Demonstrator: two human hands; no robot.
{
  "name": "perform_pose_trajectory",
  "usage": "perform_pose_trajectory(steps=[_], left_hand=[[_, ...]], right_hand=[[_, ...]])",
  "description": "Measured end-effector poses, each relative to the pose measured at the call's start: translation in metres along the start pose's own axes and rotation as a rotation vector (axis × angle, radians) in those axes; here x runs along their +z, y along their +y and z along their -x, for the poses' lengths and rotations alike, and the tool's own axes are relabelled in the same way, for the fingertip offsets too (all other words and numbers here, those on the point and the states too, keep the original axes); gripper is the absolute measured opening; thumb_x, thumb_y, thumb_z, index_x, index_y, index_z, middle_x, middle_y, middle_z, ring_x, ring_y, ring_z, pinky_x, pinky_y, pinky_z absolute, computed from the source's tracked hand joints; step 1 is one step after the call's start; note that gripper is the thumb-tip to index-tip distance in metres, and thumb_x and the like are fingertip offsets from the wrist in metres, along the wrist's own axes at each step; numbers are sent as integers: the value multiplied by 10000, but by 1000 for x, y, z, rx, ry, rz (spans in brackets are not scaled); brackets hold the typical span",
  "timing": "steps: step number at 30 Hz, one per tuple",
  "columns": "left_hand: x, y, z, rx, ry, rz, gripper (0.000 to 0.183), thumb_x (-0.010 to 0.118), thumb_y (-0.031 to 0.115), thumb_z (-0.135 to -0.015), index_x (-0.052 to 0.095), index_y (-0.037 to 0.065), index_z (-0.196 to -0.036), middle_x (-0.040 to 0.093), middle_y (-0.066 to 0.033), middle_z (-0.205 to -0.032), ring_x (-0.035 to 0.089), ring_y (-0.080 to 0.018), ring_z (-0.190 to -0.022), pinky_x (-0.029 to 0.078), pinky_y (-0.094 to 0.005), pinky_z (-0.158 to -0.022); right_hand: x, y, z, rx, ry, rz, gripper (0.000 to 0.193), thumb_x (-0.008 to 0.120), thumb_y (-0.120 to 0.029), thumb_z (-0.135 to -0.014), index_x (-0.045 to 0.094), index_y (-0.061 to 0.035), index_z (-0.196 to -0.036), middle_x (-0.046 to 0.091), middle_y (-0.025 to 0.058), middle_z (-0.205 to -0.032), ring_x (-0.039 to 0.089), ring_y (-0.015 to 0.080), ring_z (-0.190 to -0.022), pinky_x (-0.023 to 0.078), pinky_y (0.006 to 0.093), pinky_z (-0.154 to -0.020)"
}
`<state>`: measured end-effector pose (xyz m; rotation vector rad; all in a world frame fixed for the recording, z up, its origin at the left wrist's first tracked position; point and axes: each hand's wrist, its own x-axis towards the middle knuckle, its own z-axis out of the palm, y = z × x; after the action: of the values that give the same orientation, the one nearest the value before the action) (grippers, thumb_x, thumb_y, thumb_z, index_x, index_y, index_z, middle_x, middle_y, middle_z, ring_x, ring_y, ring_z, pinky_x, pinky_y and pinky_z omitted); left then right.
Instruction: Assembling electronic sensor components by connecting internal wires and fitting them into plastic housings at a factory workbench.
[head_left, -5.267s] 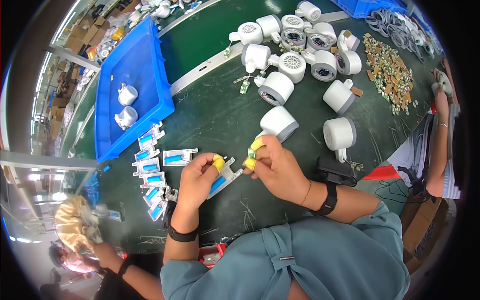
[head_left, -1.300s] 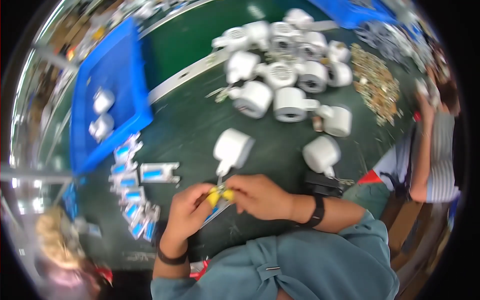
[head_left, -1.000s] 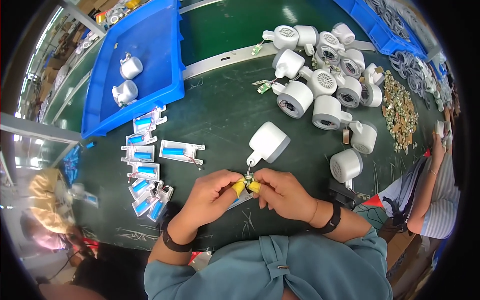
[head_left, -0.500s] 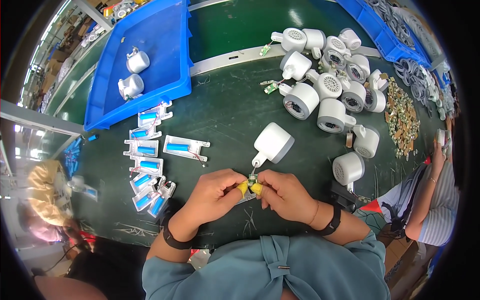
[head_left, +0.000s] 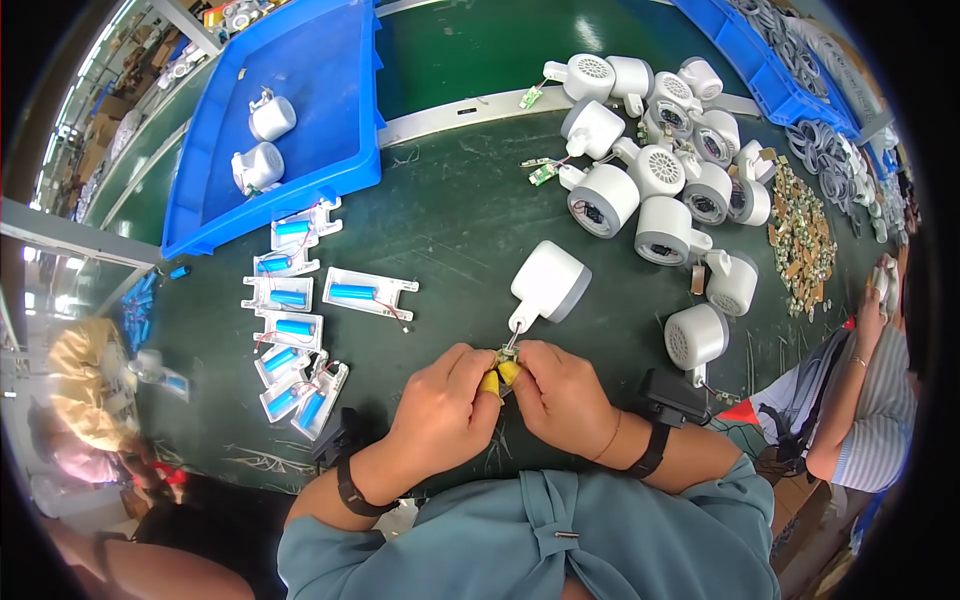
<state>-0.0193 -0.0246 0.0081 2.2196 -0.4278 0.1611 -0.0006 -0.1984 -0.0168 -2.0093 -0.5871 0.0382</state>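
My left hand (head_left: 448,402) and my right hand (head_left: 566,398) meet low in the middle, fingers closed around a small green circuit board (head_left: 508,354). Yellow covers sit on both thumb tips, which press close together and hide much of the board. Thin wires run from the board to the short stem of a white fan-like housing (head_left: 546,280) with a grey rim. This housing lies tilted on the dark green table just beyond my fingers. A sliver of something pale shows beneath my hands, mostly hidden.
To the left lie several white half-shells with blue batteries (head_left: 352,292). A blue tray (head_left: 372,165) behind them holds two housings. Several more housings (head_left: 660,172) crowd the back right, beside a pile of small boards (head_left: 800,240) and grey rings (head_left: 826,160). Other people sit at both sides.
My thumbs have drawn closer together and cover more of the board. Both hands have tipped forward slightly. The white housing keeps nearly the same place.
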Motion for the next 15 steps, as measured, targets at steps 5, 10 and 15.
perform_pose_trajectory(steps=[5, 10, 15], left_hand=[[0, 1, -3, 21, -17, -31, 260, 603, -67, -744, 582, -12, -997, 577, -149, -785, 573, -327, -611, 474, -382, -533], [-2, -1, -3, 74, -22, -107, 267, 599, -70, -739, 586, -11, -999, 573, -144, -780, 564, -316, -591, 460, -372, -513], [-14, -11, -9, -17, -113, 83, 259, 605, -39, -764, 585, 13, -1016, 582, -137, -826, 590, -325, -652, 487, -375, -565]], right_hand=[[2, 0, 0, 0, -9, 41, 168, 588, 13, -841, 556, 6, -1006, 607, 165, -844, 617, 365, -725, 513, 419, -625], [1, 1, -2, -24, -14, 32, 187, 593, 19, -839, 549, 12, -1020, 605, 168, -845, 616, 367, -739, 515, 415, -628], [-1, -1, -3, -14, 1, -87, 211, 643, -1, -821, 550, 9, -1010, 603, 142, -804, 614, 323, -661, 504, 377, -578]])
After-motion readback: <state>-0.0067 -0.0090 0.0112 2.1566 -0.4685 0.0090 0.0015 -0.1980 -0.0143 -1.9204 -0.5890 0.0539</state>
